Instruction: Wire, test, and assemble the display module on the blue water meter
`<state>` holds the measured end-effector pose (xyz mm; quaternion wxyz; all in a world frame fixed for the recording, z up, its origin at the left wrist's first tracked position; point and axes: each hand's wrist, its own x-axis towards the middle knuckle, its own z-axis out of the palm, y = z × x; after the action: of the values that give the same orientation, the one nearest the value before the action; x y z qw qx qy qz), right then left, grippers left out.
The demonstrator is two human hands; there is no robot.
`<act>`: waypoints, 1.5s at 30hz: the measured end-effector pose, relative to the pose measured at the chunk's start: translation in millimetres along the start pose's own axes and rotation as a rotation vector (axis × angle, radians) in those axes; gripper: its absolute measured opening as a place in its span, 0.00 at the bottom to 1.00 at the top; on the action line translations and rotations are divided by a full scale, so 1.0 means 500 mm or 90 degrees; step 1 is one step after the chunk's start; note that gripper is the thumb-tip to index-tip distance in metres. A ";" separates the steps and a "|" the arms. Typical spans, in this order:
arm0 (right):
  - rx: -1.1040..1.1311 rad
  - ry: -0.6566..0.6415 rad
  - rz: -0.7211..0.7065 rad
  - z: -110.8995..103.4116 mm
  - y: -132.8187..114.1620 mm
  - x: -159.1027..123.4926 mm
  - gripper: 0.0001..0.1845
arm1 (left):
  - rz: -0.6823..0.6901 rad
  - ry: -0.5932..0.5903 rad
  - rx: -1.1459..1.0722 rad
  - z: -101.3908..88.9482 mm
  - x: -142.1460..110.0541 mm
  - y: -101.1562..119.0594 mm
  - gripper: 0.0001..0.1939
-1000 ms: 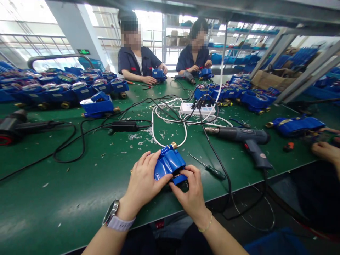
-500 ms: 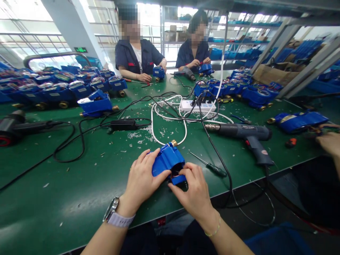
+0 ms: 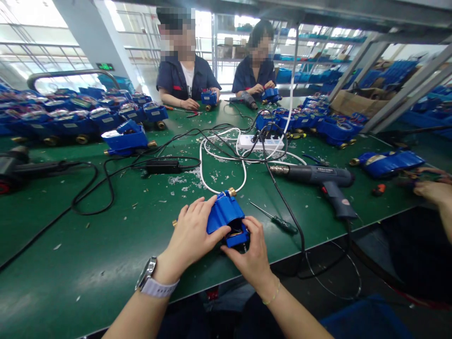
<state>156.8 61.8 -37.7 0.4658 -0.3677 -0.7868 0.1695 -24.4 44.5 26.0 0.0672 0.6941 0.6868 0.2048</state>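
A blue water meter body (image 3: 226,213) with brass pipe ends rests on the green table near its front edge. My left hand (image 3: 194,230) is closed around its left side, fingers over the top and thumb near a dark opening. Wires show inside that opening. My right hand (image 3: 250,249) grips the small blue end part at the near right, fingers on its right side and thumb beneath. The palm of my left hand hides part of the body. A thin screwdriver (image 3: 285,224) with a dark green handle lies just right of my right hand.
A heat gun (image 3: 319,181) lies to the right, beyond the screwdriver. A white power strip (image 3: 261,142) with tangled cables sits in the middle. Many blue meters (image 3: 67,117) stand at left. Two people sit opposite; another person's hand (image 3: 432,189) is at far right.
The fingers of my right hand have moved out of the opening to the right side of the end part, so the wires inside show more. My left hand still holds the body.
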 end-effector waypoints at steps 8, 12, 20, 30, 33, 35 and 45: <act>-0.097 0.006 -0.108 -0.024 -0.017 0.075 0.23 | -0.078 0.102 -0.076 0.006 0.025 0.007 0.26; -0.082 0.017 -0.098 -0.012 -0.017 0.034 0.21 | -0.065 0.110 -0.074 0.012 0.022 0.004 0.26; 0.060 -0.140 0.035 -0.039 0.010 0.028 0.31 | 0.001 0.083 -0.084 0.012 0.010 -0.011 0.27; 0.074 -0.324 0.069 -0.076 -0.028 0.063 0.23 | 0.041 0.069 -0.050 0.004 0.003 -0.023 0.28; 0.057 -0.318 0.035 -0.069 -0.035 0.032 0.23 | 0.036 0.080 -0.047 0.007 0.001 -0.023 0.28; 0.043 -0.286 -0.007 -0.061 -0.033 0.009 0.21 | 0.039 0.082 -0.046 0.007 0.000 -0.024 0.28; -0.058 -0.194 -0.141 -0.056 -0.011 -0.036 0.18 | 0.044 0.081 -0.058 0.006 -0.004 -0.024 0.26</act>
<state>183.7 42.6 -31.2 0.3396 -0.2696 -0.8909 0.1348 -34.2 43.8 18.5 0.0478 0.6996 0.6551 0.2813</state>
